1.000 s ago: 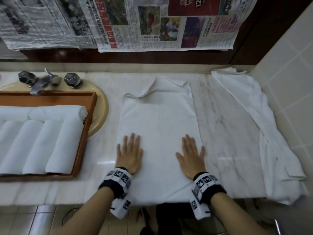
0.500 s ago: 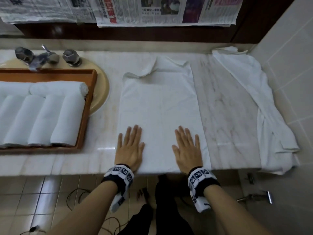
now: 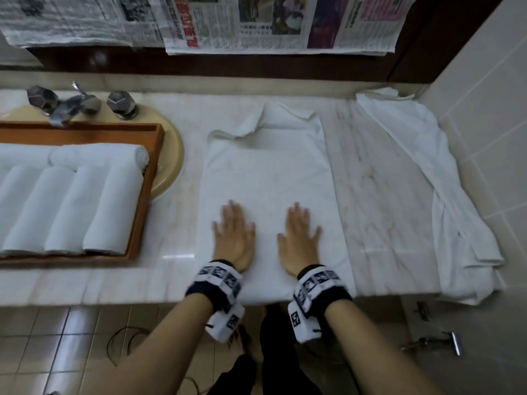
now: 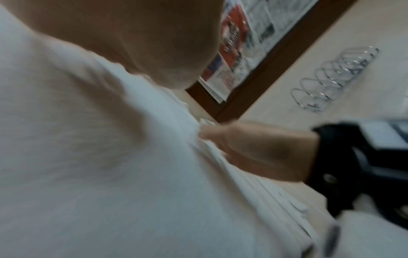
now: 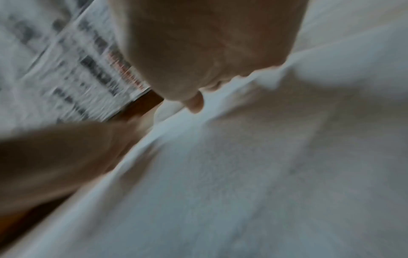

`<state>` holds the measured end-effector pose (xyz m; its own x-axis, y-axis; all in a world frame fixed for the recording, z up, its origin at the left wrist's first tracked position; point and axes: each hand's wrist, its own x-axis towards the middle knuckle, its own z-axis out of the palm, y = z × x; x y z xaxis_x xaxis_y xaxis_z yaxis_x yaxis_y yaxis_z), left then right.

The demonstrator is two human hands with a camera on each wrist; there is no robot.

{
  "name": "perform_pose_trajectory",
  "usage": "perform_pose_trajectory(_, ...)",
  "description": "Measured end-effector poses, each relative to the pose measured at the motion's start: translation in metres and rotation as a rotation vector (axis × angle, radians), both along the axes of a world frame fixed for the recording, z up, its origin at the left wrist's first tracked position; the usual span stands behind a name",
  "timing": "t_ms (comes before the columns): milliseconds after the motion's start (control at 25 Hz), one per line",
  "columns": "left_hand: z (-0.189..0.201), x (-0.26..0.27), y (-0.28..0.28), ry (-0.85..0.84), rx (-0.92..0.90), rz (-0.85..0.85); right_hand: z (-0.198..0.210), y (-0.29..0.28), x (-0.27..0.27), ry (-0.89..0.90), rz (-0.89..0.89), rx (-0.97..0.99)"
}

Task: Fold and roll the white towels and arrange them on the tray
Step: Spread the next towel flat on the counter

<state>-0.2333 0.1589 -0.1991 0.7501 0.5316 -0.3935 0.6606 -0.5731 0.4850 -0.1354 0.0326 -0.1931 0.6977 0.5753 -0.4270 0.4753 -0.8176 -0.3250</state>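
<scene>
A white towel (image 3: pixel 268 172) lies folded into a long strip on the marble counter, its far corner turned up. My left hand (image 3: pixel 233 235) and right hand (image 3: pixel 299 238) press flat on its near end, fingers straight, palms down, side by side. In the left wrist view the towel (image 4: pixel 110 174) fills the frame under my palm, with the right hand (image 4: pixel 260 150) beside it. The right wrist view is blurred and shows towel cloth (image 5: pixel 243 174) below my palm. A wooden tray (image 3: pixel 148 178) at the left holds several rolled white towels (image 3: pixel 111 209).
Another white towel (image 3: pixel 427 181) lies loose along the tiled wall at the right and hangs over the counter edge. A tap with two handles (image 3: pixel 71 104) stands behind the tray over a beige basin (image 3: pixel 171 166). Newspaper sheets (image 3: pixel 256 21) hang on the wall behind.
Both hands have slid toward me and closer together along the towel's near end. The view has shifted back, showing more floor.
</scene>
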Motion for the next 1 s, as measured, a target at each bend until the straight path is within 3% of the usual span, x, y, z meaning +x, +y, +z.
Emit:
perform_pose_trajectory(80,0.001,0.018,-0.005,-0.029,-0.026,-0.210,-0.004,0.009,0.004,-0.006,0.257,0.048)
perform_pose_trajectory(120,-0.002,0.017,0.007,-0.003,-0.005,-0.194,-0.008,0.001,0.015,-0.026,0.233,0.026)
perform_pose_trajectory(280,0.003,0.017,0.058,0.196,0.050,0.314,-0.005,-0.009,0.063,-0.003,-0.272,-0.202)
perform_pose_trajectory(320,0.008,0.029,0.054,0.151,0.021,0.274,0.000,0.004,0.064,0.000,-0.254,-0.191)
perform_pose_trajectory(400,0.011,0.063,0.035,-0.010,-0.051,-0.027,0.003,0.036,0.066,-0.015,0.036,-0.074)
perform_pose_trajectory(480,0.008,0.079,0.035,-0.036,-0.083,-0.263,-0.001,0.046,0.079,0.014,0.277,-0.013)
perform_pose_trajectory(520,0.002,0.078,0.049,-0.004,-0.042,-0.250,-0.004,0.041,0.093,0.013,0.262,-0.029)
perform_pose_trajectory(640,-0.001,0.074,0.097,0.181,0.116,0.147,-0.004,0.030,0.141,-0.002,-0.100,-0.228)
perform_pose_trajectory(680,0.000,0.079,0.102,0.169,0.105,0.175,-0.001,0.035,0.149,0.001,-0.148,-0.249)
perform_pose_trajectory(840,-0.002,0.119,0.081,-0.038,0.036,-0.248,-0.002,0.070,0.149,-0.009,0.184,-0.059)
perform_pose_trajectory(1000,-0.008,0.109,0.101,0.024,0.165,-0.284,-0.005,0.055,0.152,-0.006,0.224,-0.050)
